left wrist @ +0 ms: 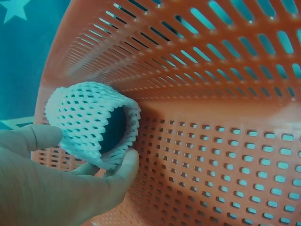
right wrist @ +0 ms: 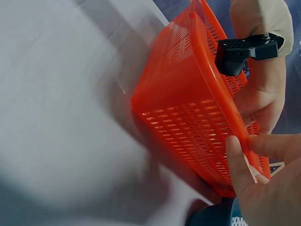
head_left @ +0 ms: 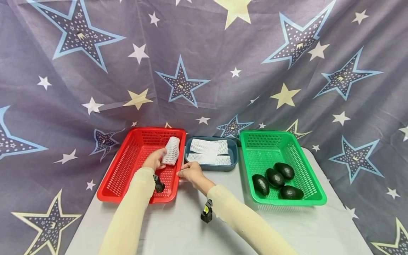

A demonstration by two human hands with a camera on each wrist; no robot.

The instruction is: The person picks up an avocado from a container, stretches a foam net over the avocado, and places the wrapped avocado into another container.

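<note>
Inside the red basket (head_left: 137,132), my left hand (head_left: 155,160) holds a white foam net sleeve (head_left: 172,148) near the right wall. The left wrist view shows a dark avocado (left wrist: 114,129) through the sleeve's open end, with my thumb and fingers around the netting. My right hand (head_left: 192,173) is at the basket's right side. In the right wrist view, its thumb and a finger pinch the red rim (right wrist: 211,70) from both sides.
A blue tray (head_left: 234,156) with flat white foam net sleeves (head_left: 204,147) stands between the baskets. To the right, a green basket (head_left: 309,173) holds several dark avocados (head_left: 275,177). A star-patterned cloth (head_left: 191,42) hangs behind the white table (head_left: 185,226).
</note>
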